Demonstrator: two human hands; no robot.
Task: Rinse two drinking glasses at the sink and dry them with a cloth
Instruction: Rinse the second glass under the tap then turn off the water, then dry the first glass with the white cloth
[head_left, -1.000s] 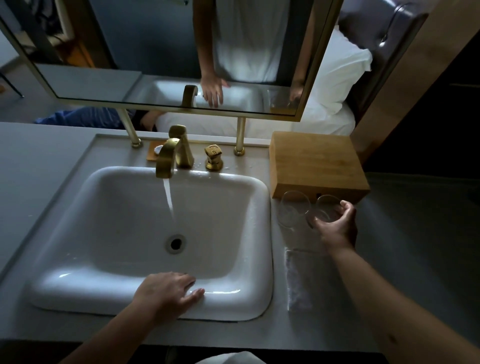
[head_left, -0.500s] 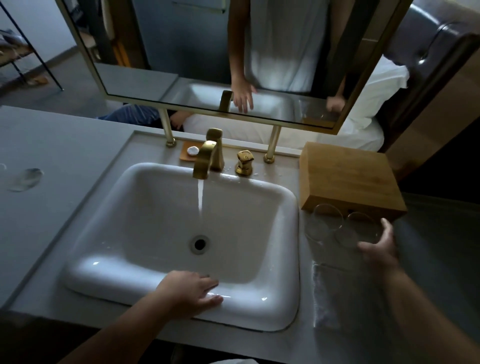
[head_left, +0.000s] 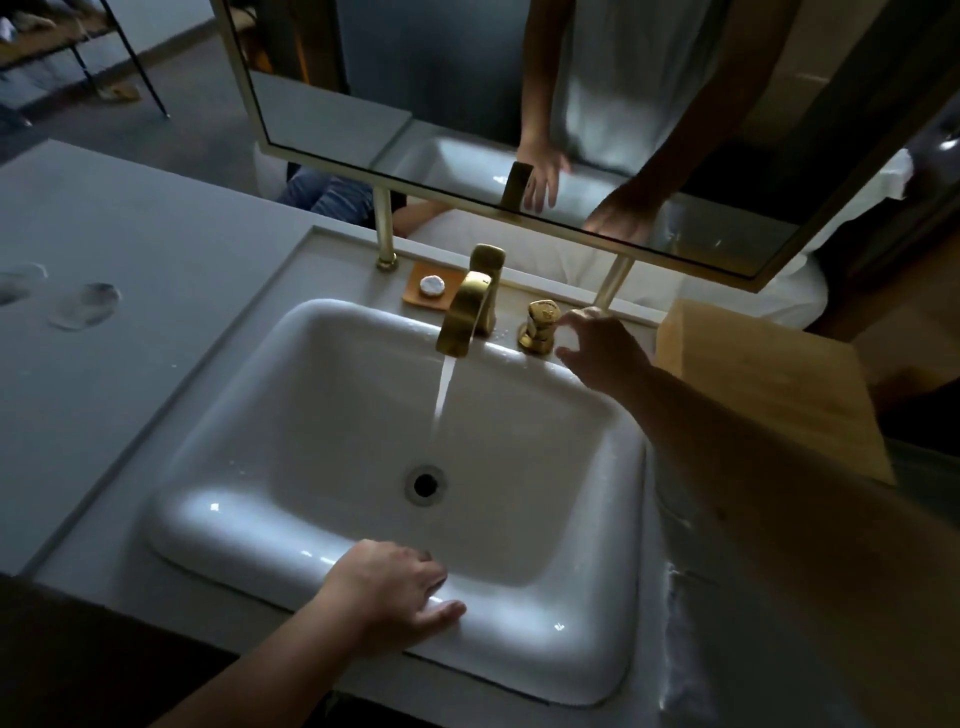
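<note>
Water runs from the gold faucet (head_left: 465, 317) into the white sink (head_left: 218, 525). My right hand (head_left: 602, 353) reaches across the sink's back right corner, fingers apart and holding nothing, just right of the gold tap handle (head_left: 540, 325); I cannot tell if a fingertip touches it. My left hand (head_left: 395, 587) lies flat on the sink's front rim, fingers spread. A pale cloth (head_left: 680, 623) shows on the counter right of the sink, partly under my right forearm. That forearm hides the two glasses.
A wooden box (head_left: 753, 374) stands right of the tap on the grey counter (head_left: 130, 260). An orange dish with a small round soap (head_left: 431, 286) sits behind the faucet. The mirror (head_left: 363, 119) stands on gold posts. Wet ring marks (head_left: 83, 306) lie far left.
My right hand has left the glasses by the wooden box and moved up and left to the tap handle. The left hand stays on the sink rim. Water keeps running.
</note>
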